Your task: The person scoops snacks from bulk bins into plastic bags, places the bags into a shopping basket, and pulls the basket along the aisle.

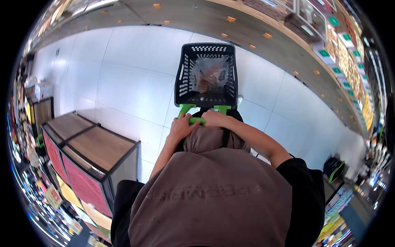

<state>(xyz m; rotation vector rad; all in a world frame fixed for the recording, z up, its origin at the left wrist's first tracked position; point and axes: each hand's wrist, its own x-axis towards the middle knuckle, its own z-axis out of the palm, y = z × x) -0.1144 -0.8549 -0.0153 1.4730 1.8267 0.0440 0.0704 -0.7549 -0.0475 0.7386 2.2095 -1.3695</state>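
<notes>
A black plastic shopping basket (179, 82) with slotted sides is in front of my body, at the upper middle of the view. Its green handle (196, 120) reaches back toward my waist. My left hand (182, 126) is wrapped round the left part of this handle. Over the right part, my right hand (213, 118) is closed, with its fingers partly hidden. Inside the basket lies a clear plastic bag (214, 74) with reddish-brown contents that I cannot make out.
Pale floor tiles (135, 78) surround the basket. A long grey display counter (263, 45) with bins of loose goods curves along the far and right sides. At the left is a wood-topped, black-framed display stand (101, 146). A dark basket (334, 168) sits at the right.
</notes>
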